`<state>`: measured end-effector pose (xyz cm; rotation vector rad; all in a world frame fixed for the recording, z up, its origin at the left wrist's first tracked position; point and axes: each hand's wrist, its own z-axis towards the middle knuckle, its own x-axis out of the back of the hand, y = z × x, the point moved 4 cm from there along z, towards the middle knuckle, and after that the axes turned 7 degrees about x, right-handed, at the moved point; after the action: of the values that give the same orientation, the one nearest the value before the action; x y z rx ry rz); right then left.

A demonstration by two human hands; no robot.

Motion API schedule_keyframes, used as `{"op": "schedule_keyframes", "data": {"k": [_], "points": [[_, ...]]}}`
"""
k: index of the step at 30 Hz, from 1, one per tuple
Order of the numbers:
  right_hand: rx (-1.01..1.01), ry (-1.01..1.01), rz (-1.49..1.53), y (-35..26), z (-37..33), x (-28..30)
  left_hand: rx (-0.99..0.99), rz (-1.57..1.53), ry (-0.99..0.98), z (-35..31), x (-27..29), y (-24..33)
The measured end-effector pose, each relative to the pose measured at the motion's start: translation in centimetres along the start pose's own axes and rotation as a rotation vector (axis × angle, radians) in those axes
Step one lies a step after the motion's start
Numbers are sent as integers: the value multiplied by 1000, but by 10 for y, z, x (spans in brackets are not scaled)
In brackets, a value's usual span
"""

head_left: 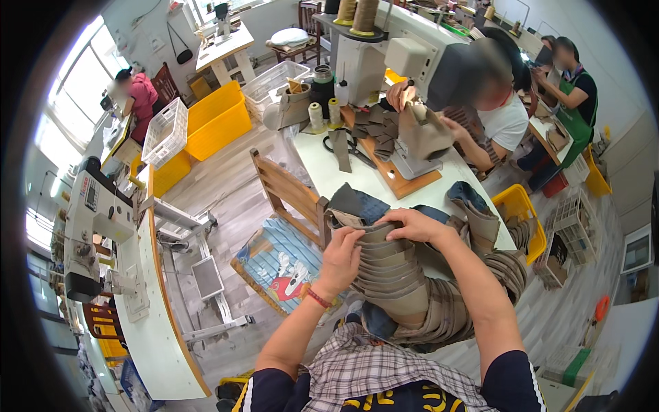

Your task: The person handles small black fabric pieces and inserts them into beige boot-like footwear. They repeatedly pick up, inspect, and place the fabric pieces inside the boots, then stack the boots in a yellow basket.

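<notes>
Workshop: sewing room with pale plank floor (226, 172), bright windows (82, 82) along the person's left, several people at work.
Long white table, left: holds a white sewing machine (93, 220) at its near-left end.
White work table (343, 172), centre: runs away from the person; a co-worker in a white shirt (504, 123) sits at its far right, both hands on tan material at a second sewing machine (374, 58).
Yellow bins: one big bin (216, 120) on the floor left of the centre table, one smaller (525, 213) on its right.
Wooden chair (288, 199): stands beside the table's near corner, a striped cushion (278, 261) on its seat.
Stack of tan cut pieces (398, 281): overlapped like scales, runs from the table's near edge down toward the person's lap, between both hands.
Left hand (341, 257): fingers curled onto the stack's left edge, thumb on top, pinching the upper pieces; red band (318, 297) at the wrist.
Right hand (412, 225): laid flat across the stack's top end, fingers bent over the uppermost piece, pressing it.
Thread spools (322, 113): small pale cones upright near the far machine.
</notes>
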<state>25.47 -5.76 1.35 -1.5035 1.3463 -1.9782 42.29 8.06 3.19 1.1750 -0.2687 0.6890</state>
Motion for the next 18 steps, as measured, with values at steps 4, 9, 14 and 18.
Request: {"op": "schedule_keyframes", "data": {"k": [4,9,14,18], "points": [[-119,-79,42,2,6,0,-105,35,-32,-24,-5,7],[137,115,-178,-16,2,-2,-99,38,-77,-26,-9,12],[246,226,-351,-45,-1,-1,-142,55,-44,-20,-6,16],[308,259,-478,-76,-9,6,-159,69,-33,-21,-5,16]]}}
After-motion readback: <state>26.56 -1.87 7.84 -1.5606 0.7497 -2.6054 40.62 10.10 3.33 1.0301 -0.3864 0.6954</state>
